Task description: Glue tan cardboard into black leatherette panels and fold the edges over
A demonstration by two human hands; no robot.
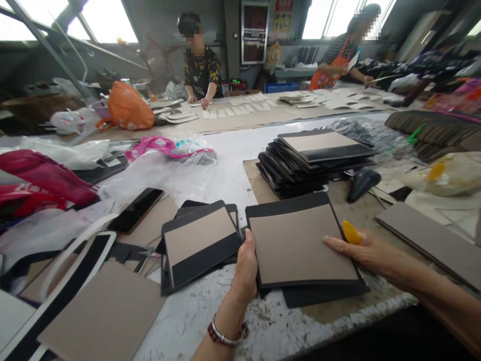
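Observation:
A black panel with a beige board (300, 248) on its face is tilted up between my hands. My left hand (246, 268) grips its left edge, thumb on top and fingers hidden behind. At the right edge, my right hand (366, 250) has a finger on the beige face, and a yellow scraper-like tool (352, 232) sticks up from that hand. Beneath the panel lies another black sheet (323, 295). Left of my left hand rest several similar black panels with a beige board (201, 235). A tall stack of black panels (300, 163) stands behind.
A phone (137, 209), small scissors (150, 253) and a loose beige board (103, 311) lie at left. A dark, smooth tool (363, 184) sits beside the stack. Grey-beige boards (432, 240) are on the right. Two people work across the table among pale pieces (244, 108).

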